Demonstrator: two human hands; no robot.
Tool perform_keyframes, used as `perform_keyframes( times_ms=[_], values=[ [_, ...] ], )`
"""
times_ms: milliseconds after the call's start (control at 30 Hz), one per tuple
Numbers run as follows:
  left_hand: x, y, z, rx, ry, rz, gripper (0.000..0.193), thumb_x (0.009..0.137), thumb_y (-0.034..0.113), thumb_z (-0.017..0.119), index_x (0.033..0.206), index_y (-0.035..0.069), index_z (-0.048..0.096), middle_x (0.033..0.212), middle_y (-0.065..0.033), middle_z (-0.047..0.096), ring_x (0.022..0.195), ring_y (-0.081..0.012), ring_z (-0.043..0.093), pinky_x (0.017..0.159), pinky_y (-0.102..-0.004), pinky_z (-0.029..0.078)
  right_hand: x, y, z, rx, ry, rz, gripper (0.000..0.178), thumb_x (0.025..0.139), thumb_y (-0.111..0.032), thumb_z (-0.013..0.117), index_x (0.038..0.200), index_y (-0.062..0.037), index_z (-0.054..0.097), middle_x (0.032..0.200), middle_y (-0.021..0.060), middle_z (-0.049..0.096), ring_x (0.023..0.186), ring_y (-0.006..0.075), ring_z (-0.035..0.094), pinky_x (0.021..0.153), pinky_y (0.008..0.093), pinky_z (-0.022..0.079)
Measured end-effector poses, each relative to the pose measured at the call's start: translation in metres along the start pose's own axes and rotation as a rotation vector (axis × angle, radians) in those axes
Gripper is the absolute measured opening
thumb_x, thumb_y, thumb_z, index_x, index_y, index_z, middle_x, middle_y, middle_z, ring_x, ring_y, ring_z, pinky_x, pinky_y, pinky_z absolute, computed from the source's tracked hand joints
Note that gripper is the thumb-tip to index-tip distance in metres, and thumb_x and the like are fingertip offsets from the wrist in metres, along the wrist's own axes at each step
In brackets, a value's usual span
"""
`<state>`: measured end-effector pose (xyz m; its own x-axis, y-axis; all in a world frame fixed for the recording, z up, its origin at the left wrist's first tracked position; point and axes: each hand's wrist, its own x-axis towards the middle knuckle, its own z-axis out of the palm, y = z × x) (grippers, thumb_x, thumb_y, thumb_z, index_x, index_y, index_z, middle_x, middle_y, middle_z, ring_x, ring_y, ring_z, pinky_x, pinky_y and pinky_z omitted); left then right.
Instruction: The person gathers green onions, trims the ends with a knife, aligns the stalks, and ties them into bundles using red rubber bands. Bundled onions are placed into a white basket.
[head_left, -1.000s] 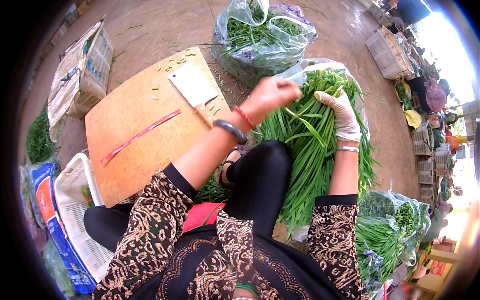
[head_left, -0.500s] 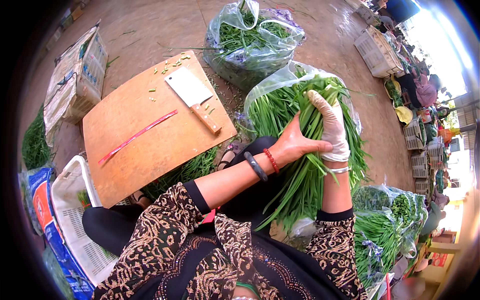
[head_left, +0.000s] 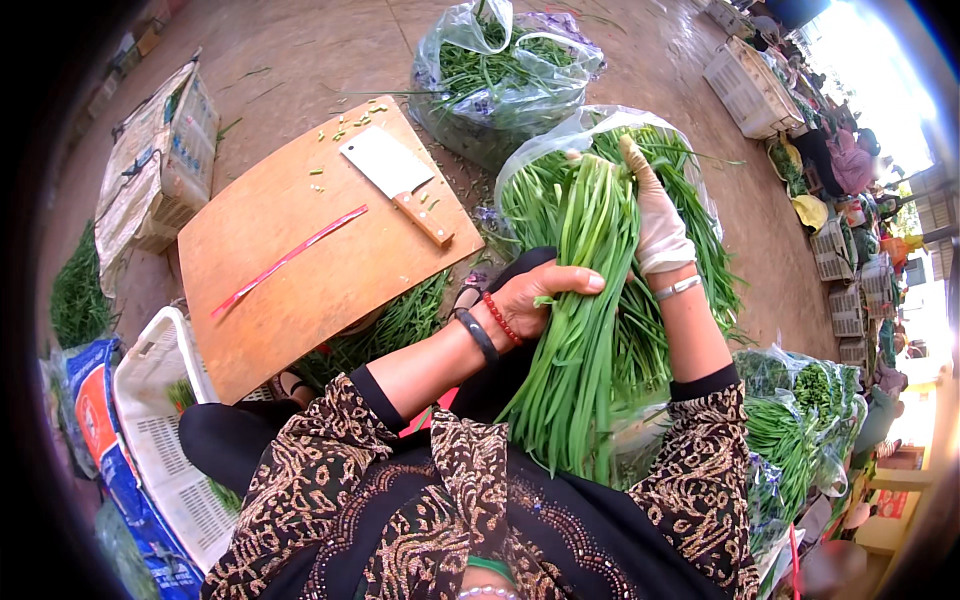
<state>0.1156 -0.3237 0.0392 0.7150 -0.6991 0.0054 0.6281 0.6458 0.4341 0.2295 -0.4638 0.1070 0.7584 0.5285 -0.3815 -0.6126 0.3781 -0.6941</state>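
A thick bunch of garlic chives [head_left: 578, 340] lies upright between my hands, its pale cut ends at the top and its leaves hanging toward my lap. Bare, with a red bead bracelet and a dark bangle, my left hand [head_left: 545, 293] wraps round the middle, thumb across the front. My right hand [head_left: 662, 220], in a pale glove, closes on the bunch near the cut ends; most of its fingers are hidden behind the stalks. Just beyond is an open clear plastic bag [head_left: 600, 118] packed with more chives.
Left of me, a wooden board [head_left: 260, 215] bears a cleaver [head_left: 385, 165], a red strip [head_left: 290, 262] and cut bits. A white basket [head_left: 165, 440] stands beside my leg. Another bag of greens [head_left: 500, 75] sits farther ahead; bagged chives [head_left: 780, 430] are at my right.
My left hand has shifted down and left, pulling the bunch nearer and apart from the other leaves. My right hand has turned more upright at the cut ends.
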Motion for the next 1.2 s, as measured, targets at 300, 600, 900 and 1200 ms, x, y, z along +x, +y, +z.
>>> perform_keyframes(
  times_ms=[300, 600, 900, 1200],
  values=[
    [-0.049, 0.0, 0.001, 0.048, 0.006, -0.006, 0.074, 0.075, 0.023, 0.076, 0.137, -0.004, 0.046, 0.098, -0.0079, 0.065, 0.082, -0.0152, 0.064, 0.072, -0.0289, 0.056, 0.03, -0.047, -0.072, 0.321, -0.493, -0.121, 0.028, 0.107, -0.021, 0.039, 0.103, 0.0018, 0.055, 0.059, -0.0068, 0.033, 0.048, 0.006, 0.032, 0.048, 0.0226, 0.031],
    [-0.079, 0.043, -0.005, 0.218, 0.249, 0.196, 0.061, 0.077, 0.02, 0.071, 0.13, -0.003, 0.053, 0.095, -0.0106, 0.068, 0.079, -0.0198, 0.068, 0.074, -0.0321, 0.058, -0.02, 0.005, 0.004, -0.462, 0.02, -0.282, 0.064, 0.091, -0.058, 0.059, 0.121, -0.0016, 0.058, 0.097, 0.0029, 0.064, 0.053, 0.0017, 0.034, 0.046, 0.018, 0.03],
    [-0.083, 0.048, 0.011, 0.945, 0.527, 0.361, 0.038, 0.074, 0.013, 0.072, 0.108, 0.0, 0.064, 0.094, -0.001, 0.067, 0.083, -0.0127, 0.062, 0.076, -0.0299, 0.052, -0.028, 0.034, 0.073, -0.975, -0.351, -0.254, 0.059, 0.083, -0.051, 0.075, 0.115, -0.0045, 0.059, 0.087, -0.0042, 0.054, 0.073, 0.0053, 0.046, 0.068, 0.0206, 0.039],
    [-0.087, 0.034, 0.011, 1.354, 0.688, 0.431, 0.051, 0.065, 0.023, 0.078, 0.107, -0.002, 0.061, 0.09, -0.0142, 0.069, 0.084, -0.024, 0.067, 0.078, -0.0377, 0.053, -0.029, 0.073, 0.087, -0.807, -0.251, -0.407, 0.047, 0.082, -0.026, 0.076, 0.12, -0.0016, 0.06, 0.11, 0.0035, 0.063, 0.1, 0.0141, 0.058, 0.091, 0.0307, 0.046]
  ],
)
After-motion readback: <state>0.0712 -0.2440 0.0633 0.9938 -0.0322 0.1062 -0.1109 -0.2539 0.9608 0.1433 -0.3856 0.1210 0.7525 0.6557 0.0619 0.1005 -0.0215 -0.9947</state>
